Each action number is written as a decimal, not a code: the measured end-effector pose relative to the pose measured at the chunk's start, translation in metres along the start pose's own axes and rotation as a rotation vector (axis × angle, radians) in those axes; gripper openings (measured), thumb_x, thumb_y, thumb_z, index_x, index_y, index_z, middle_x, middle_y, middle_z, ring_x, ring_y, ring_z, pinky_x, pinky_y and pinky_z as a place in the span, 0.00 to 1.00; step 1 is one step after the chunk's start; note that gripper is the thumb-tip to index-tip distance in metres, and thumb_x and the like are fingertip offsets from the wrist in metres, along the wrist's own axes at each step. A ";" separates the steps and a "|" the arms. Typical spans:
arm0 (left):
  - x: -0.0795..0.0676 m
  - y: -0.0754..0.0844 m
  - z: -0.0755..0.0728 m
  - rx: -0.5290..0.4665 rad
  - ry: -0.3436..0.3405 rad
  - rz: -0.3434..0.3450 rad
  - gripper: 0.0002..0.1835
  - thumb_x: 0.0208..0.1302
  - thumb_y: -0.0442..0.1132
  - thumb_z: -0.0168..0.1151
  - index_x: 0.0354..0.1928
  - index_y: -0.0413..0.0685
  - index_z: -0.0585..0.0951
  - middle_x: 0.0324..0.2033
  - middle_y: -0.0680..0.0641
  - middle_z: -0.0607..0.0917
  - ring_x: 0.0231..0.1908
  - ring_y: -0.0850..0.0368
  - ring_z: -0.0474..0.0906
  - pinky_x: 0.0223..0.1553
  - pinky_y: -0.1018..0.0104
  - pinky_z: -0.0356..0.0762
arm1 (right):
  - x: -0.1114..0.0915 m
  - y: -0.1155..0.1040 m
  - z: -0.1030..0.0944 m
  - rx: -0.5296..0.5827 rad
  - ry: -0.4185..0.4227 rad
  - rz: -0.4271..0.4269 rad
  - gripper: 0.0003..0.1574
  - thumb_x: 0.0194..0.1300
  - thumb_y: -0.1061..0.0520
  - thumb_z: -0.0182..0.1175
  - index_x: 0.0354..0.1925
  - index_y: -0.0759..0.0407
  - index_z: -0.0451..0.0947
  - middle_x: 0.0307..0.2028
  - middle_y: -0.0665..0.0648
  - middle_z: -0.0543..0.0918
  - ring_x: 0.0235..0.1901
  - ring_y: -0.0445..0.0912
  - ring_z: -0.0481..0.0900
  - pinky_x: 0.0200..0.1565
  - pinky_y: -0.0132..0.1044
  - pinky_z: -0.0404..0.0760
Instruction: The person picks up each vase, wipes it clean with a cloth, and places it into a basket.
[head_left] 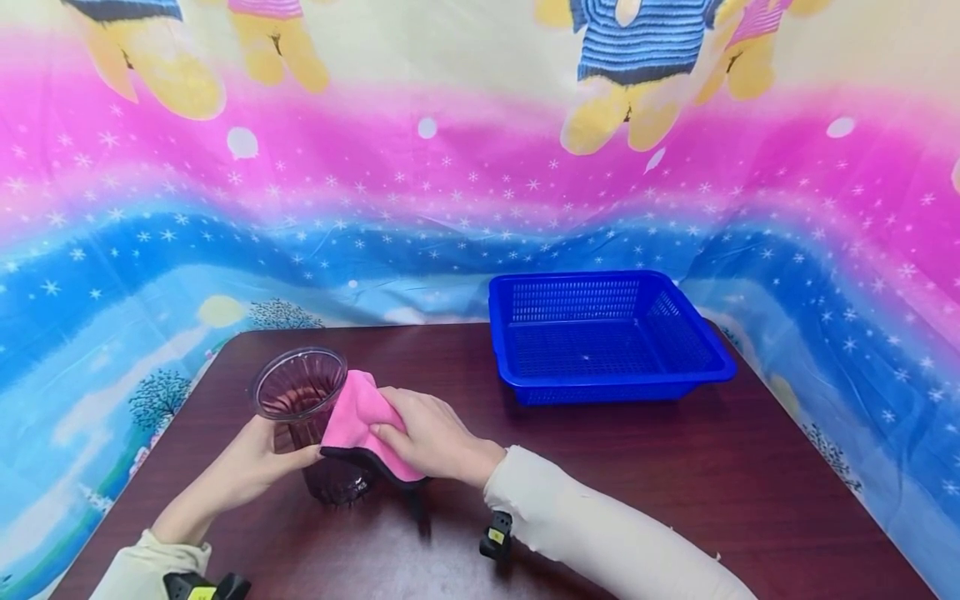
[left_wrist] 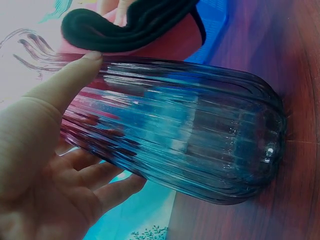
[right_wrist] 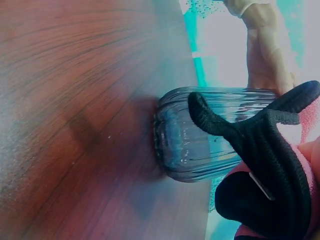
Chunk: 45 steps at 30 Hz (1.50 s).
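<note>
A tall, purple-tinted glass vase [head_left: 336, 485] with ribbed sides and a flared rim stands at the left of the table, tilted slightly. My left hand [head_left: 251, 467] grips it below the rim; in the left wrist view the thumb lies along one side of the ribbed glass [left_wrist: 200, 135] and the fingers curve under the other. A pink cloth [head_left: 351, 417] with black edging is bunched in my right hand [head_left: 435, 437], held against the vase's right side near the rim. Folds of the black edging [right_wrist: 272, 165] hang before the glass in the right wrist view.
A blue plastic basket [head_left: 615, 390] with perforated walls sits at the back right of the dark wooden table [head_left: 675, 483]. Behind it and along both sides hangs a printed curtain [head_left: 450, 183]. Black wrist devices [head_left: 495, 536] are strapped at both sleeves.
</note>
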<state>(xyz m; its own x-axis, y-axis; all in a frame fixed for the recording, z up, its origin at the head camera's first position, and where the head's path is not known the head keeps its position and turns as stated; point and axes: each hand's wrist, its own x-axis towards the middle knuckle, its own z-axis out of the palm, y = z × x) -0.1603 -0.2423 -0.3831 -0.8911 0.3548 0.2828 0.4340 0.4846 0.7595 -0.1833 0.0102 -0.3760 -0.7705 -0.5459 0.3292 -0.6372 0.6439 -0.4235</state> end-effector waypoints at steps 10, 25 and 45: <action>-0.001 -0.001 0.000 0.017 0.000 -0.017 0.37 0.56 0.33 0.69 0.65 0.39 0.63 0.57 0.49 0.74 0.50 0.84 0.71 0.48 0.79 0.79 | 0.002 -0.004 -0.002 0.005 -0.021 0.007 0.13 0.67 0.45 0.58 0.47 0.48 0.75 0.32 0.44 0.79 0.31 0.37 0.75 0.33 0.25 0.73; -0.003 -0.001 0.002 0.031 -0.010 -0.043 0.33 0.58 0.36 0.68 0.64 0.42 0.66 0.56 0.39 0.78 0.49 0.82 0.73 0.48 0.75 0.80 | -0.003 0.004 0.011 -0.010 -0.090 0.043 0.11 0.67 0.44 0.58 0.40 0.48 0.72 0.27 0.45 0.75 0.29 0.38 0.73 0.30 0.26 0.71; -0.001 0.003 0.002 0.017 0.014 -0.030 0.35 0.57 0.36 0.69 0.65 0.43 0.65 0.55 0.40 0.78 0.49 0.81 0.74 0.49 0.77 0.79 | -0.013 0.021 0.023 -0.093 -0.176 0.052 0.09 0.66 0.45 0.59 0.38 0.47 0.74 0.26 0.44 0.74 0.27 0.38 0.71 0.28 0.27 0.68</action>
<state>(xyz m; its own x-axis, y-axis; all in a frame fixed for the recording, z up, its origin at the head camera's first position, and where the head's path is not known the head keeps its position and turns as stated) -0.1582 -0.2393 -0.3823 -0.9056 0.3286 0.2681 0.4089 0.5088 0.7576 -0.1863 0.0184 -0.4088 -0.7921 -0.5910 0.1529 -0.6023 0.7157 -0.3537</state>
